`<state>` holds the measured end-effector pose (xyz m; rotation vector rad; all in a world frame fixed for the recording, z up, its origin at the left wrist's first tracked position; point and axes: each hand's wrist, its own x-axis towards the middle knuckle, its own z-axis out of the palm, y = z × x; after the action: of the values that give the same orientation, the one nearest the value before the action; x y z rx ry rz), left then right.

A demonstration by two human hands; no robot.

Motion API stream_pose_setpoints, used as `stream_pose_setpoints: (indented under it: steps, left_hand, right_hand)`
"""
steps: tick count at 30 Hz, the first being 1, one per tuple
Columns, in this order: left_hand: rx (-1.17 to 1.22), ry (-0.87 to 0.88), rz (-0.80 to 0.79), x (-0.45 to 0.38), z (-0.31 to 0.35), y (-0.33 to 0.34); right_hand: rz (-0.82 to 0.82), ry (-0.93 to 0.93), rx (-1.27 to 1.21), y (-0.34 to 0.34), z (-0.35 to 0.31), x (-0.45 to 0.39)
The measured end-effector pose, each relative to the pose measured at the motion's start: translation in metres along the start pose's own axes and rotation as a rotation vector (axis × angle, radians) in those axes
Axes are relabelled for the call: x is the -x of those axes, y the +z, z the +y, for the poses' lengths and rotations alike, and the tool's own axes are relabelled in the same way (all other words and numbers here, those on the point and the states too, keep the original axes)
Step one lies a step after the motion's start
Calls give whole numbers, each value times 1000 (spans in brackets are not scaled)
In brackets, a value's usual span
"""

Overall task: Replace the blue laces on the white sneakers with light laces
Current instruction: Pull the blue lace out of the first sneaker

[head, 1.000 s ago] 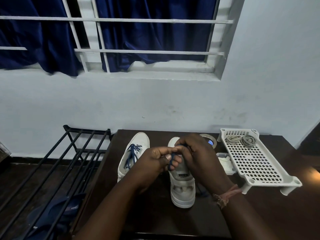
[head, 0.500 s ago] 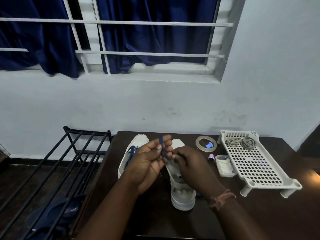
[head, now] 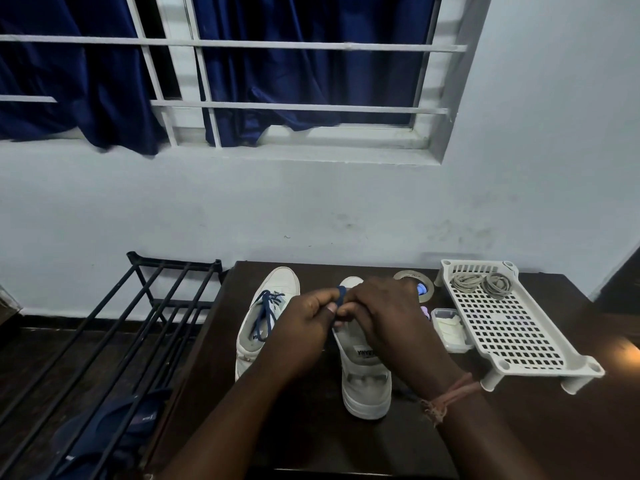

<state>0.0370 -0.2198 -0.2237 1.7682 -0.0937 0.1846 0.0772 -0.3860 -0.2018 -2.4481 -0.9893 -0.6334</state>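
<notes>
Two white sneakers stand on the dark table (head: 311, 431), heels toward me. The left sneaker (head: 258, 327) still carries a blue lace (head: 266, 311) through its eyelets. Over the right sneaker (head: 363, 375), my left hand (head: 304, 323) and my right hand (head: 384, 313) meet, both pinching a loop of blue lace (head: 341, 293) that pokes up between the fingertips. My hands hide that shoe's eyelets. Two coiled light laces (head: 483, 284) lie at the far end of the white perforated tray (head: 512, 327).
A roll of tape (head: 414, 277) and a small clear box (head: 450, 329) sit between the right sneaker and the tray. A black metal rack (head: 114, 334) stands left of the table, with a dark blue item beneath. Wall and barred window lie behind.
My hands rose from the right sneaker's tongue, drawing the blue lace up, and now pinch it together higher over the shoe's toe end. The view has shifted slightly.
</notes>
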Motion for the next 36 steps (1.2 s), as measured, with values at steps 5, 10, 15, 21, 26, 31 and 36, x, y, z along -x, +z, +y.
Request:
stream_pose_setpoints:
  steps: [5,10,15,21,26,31,36]
  left_hand:
    - [181,-129,-142,2,2,3]
    - [469,-190,-242,4,7,-2]
    - [624,-146,-184,6,9,-3]
    - [755,-148,42,1,13,-4]
    - [583,-111,260,-2,11,-4]
    - [545,-130,279,-3,10,6]
    - [73,-91,181,0,0,5]
  right_hand:
    - [108,-11,-21,-4,2,-3]
    - [170,152,-268,0,6,-4]
    - [146,295,-461,8,11,0]
    - [-134,188,-268,25,2,10]
    - [-260,78,-173,19,-4,10]
    - [-386,-37,-160,8,-9,6]
    - [-287,-36,-186,7,-5,5]
